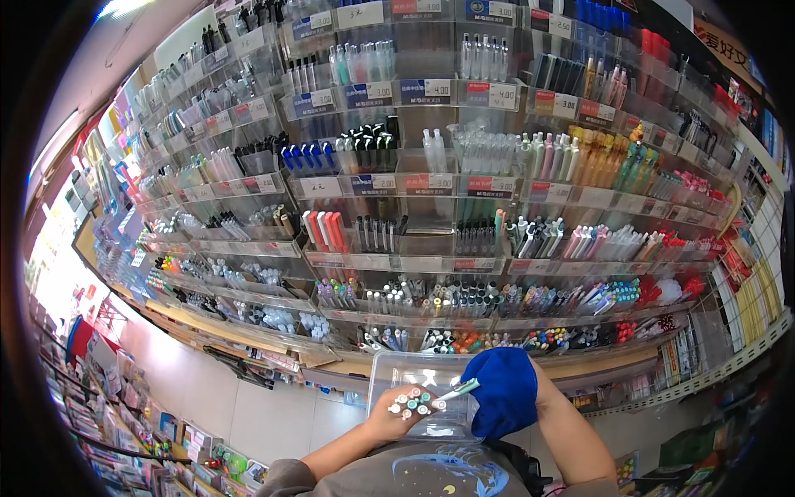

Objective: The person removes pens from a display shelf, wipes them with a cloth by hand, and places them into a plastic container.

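Observation:
My left hand [387,421] is closed around a bunch of several pens [411,402], their round ends facing up, some white and some green. A blue cloth [505,393] covers most of my right hand [543,393], so its fingers are hidden. One pen [460,390], pale with a green part, slants from the left hand's bunch to the cloth's left edge and touches it. Beneath both hands is a clear plastic box [383,371] with a white mark on its far side.
In front rises a tiered rack of clear trays [414,184] packed with pens and price labels. A white wire grid [758,352] borders the right side. Shelves of small goods [157,439] stand at the lower left, beside a tiled floor [286,414].

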